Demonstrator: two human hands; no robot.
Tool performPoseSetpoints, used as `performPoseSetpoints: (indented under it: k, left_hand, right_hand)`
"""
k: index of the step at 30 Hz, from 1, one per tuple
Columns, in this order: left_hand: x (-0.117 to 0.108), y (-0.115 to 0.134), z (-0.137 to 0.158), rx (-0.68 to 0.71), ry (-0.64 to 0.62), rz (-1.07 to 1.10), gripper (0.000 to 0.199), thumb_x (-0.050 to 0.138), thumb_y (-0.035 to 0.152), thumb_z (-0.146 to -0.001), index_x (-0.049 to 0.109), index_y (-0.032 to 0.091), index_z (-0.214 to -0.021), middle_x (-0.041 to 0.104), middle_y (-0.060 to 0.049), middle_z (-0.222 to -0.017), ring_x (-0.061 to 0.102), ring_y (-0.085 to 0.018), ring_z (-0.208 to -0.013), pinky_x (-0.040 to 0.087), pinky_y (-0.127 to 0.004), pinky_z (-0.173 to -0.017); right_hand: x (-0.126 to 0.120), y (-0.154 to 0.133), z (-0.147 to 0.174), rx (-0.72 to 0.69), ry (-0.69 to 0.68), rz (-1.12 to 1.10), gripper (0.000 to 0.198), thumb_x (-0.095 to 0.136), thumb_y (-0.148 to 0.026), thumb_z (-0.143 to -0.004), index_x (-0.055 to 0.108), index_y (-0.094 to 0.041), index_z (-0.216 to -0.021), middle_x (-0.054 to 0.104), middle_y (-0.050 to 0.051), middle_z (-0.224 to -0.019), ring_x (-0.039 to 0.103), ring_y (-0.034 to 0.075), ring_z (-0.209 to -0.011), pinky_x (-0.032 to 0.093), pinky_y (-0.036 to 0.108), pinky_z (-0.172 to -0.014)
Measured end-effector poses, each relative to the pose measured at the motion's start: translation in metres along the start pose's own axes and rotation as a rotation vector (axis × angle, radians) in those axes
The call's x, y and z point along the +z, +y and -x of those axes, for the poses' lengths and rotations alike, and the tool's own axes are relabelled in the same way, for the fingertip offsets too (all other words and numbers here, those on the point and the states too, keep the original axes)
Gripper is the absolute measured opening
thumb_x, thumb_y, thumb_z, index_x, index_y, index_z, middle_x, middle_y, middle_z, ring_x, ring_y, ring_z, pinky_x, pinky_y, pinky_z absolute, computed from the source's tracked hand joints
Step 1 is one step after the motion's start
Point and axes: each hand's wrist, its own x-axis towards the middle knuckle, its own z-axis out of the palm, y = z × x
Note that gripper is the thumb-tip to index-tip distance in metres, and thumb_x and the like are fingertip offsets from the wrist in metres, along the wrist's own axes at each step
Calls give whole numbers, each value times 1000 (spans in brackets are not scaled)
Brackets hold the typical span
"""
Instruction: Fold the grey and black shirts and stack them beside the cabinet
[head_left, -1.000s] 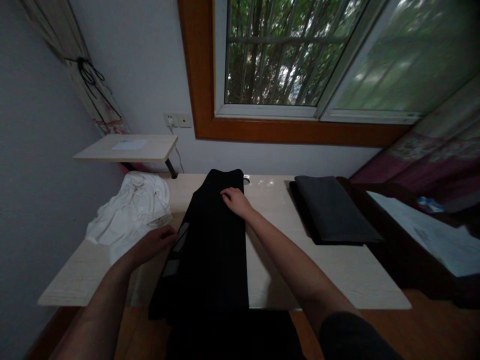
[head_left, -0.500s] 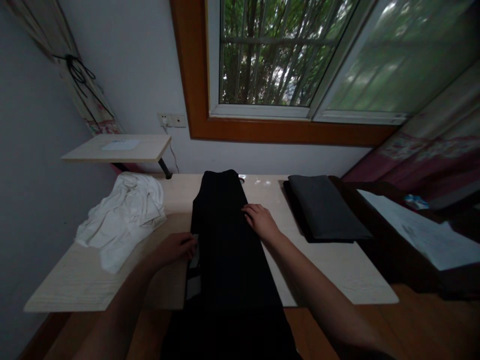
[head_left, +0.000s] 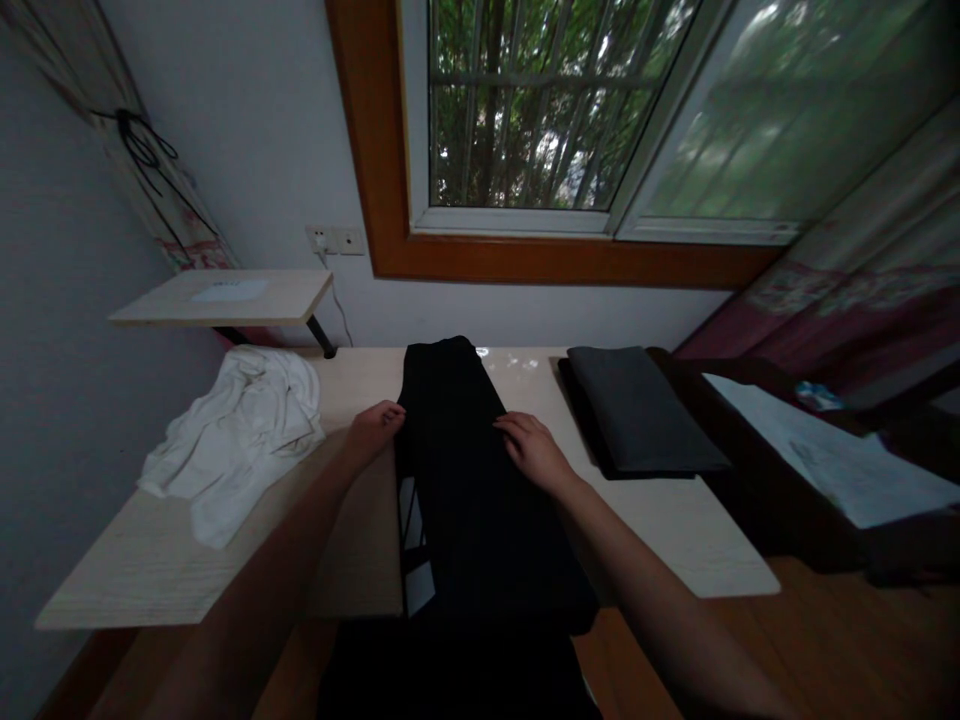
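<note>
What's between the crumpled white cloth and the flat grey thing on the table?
In the head view, a black garment lies there, the left hand at its left edge, the right hand at its right.

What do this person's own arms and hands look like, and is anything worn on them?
The left hand and right hand are ungloved, with five-fingered human shape; I see no watch or bracelet. Both forearms are bare, no sleeve showing.
</note>
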Motion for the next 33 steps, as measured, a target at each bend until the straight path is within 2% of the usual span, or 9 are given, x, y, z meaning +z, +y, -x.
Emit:
performPoseSetpoints:
  k: [2,4,9,13,15,18,20,28,33]
  left_hand:
    - [4,-5,-22,-37,52,-74,24,57,35,-86,69,21,-101,72,-3,-89,66,-19,-84,48,-30,-78]
    - [8,-8,-39,-44,51,-106,19,60,35,-84,70,20,-92,71,-4,-86,65,-20,-83,47,-31,-77]
    - [18,-13,-69,-54,-24,-139,23,70,41,-75,65,22,-65,62,-3,-65,61,-21,-72,41,-32,-69]
    - [18,-13,-80,-77,-68,-106,22,72,41,-70,64,21,-62,60,-2,-60,58,-20,-67,38,-31,-65]
    - [16,-13,-83,-77,-81,-67,22,71,41,-69,66,21,-65,63,-2,-63,59,-20,-68,38,-30,-64]
    - [13,-13,-82,-58,-92,5,25,68,44,-70,67,20,-72,66,-2,-69,60,-20,-71,40,-29,-64]
    - [12,-13,-80,-43,-92,44,27,66,46,-71,67,19,-74,66,-2,-72,60,-19,-72,41,-29,-65]
    - [14,-18,-79,-44,-63,129,28,69,47,-66,64,20,-71,62,-1,-69,56,-19,-69,38,-29,-64]
    - [15,-17,-80,-43,-74,215,29,69,47,-66,62,20,-72,60,1,-67,55,-17,-66,39,-29,-63]
  right_hand:
    - [-4,-14,3,-11,-12,25,33,53,-15,-94,69,-25,-121,69,8,-118,60,25,-115,48,49,-106]
    - [-7,-31,6,-29,-31,48,28,55,-17,-95,70,-24,-118,69,9,-113,59,25,-112,48,47,-101]
    - [-10,-85,10,-127,-177,65,21,56,-24,-99,71,-23,-113,68,7,-104,59,23,-101,47,39,-90]
    - [-4,-122,7,-259,-291,11,26,56,-27,-99,67,-22,-122,67,6,-106,61,21,-98,48,35,-90]
    - [0,-135,4,-351,-336,-11,32,56,-21,-98,65,-24,-128,65,7,-114,62,20,-101,48,34,-90]
    - [5,-145,-1,-477,-389,-7,36,56,-13,-93,65,-24,-126,59,8,-134,60,21,-110,49,34,-92]
    - [8,-147,-4,-534,-427,6,33,57,-13,-92,67,-23,-122,58,7,-138,60,21,-113,50,34,-93]
    - [5,-148,-8,-631,-559,63,23,60,-21,-85,69,-21,-107,67,7,-112,63,23,-98,51,35,-81]
    - [-3,-153,-9,-647,-551,-6,16,58,-21,-83,70,-21,-94,66,5,-104,62,20,-89,49,31,-73]
